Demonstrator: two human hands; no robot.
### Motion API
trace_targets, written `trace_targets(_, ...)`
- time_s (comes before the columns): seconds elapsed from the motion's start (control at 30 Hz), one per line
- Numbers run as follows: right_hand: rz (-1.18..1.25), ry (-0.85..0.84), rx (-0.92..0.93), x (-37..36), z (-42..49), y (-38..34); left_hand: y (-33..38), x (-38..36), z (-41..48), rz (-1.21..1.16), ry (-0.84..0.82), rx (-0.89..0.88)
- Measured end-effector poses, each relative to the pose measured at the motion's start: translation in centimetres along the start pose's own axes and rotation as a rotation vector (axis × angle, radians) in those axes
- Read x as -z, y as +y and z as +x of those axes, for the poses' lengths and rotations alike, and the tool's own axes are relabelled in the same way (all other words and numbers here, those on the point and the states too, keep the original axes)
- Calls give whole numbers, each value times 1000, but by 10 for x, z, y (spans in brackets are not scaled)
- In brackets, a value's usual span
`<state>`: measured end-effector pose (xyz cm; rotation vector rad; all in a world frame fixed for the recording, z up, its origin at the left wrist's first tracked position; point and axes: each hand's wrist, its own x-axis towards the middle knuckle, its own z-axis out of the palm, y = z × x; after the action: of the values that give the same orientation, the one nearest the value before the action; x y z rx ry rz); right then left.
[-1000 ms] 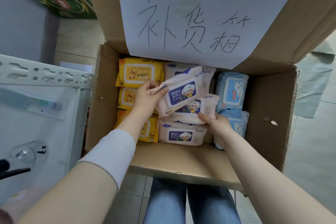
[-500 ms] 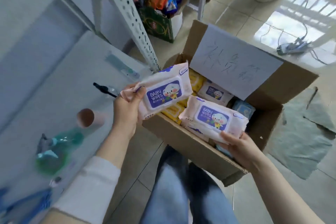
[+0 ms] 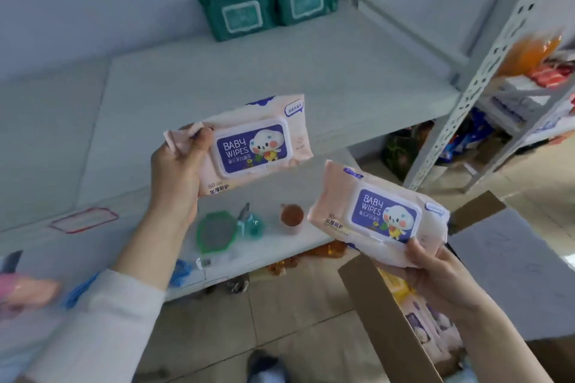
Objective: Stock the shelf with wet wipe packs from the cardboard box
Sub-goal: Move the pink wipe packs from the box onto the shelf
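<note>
BABY WIPES packs (image 3: pixel 253 146), left hand (image 3: pixel 177 171), right hand (image 3: pixel 435 277)

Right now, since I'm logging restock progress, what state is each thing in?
Left pink baby-wipes pack: gripped by the left hand, in the air, flip lid shut.
Right pink baby-wipes pack: gripped by the right hand, in the air, flip lid shut.
Two dark green wipe packs: standing side by side on the white metal shelf.
Brown cardboard box: open, packs inside.
</note>
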<state>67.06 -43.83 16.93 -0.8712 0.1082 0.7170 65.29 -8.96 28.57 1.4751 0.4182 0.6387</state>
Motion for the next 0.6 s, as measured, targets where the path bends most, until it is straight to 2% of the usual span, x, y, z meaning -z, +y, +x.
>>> trace_targets(0.13,-208,-47,61,-86,62,-5,25,85,47,29,140,-81)
trace_targets(0.3,-372,-12,138,-179,143,-4,18,171,114,44,301,-70)
trace_targets(0.43,-415,-16,252,-237,213,-11,3,197,180,100,298,-20)
trace_targets(0.6,-474,-30,300,-279,314,-39,-11,197,275,96,249,16)
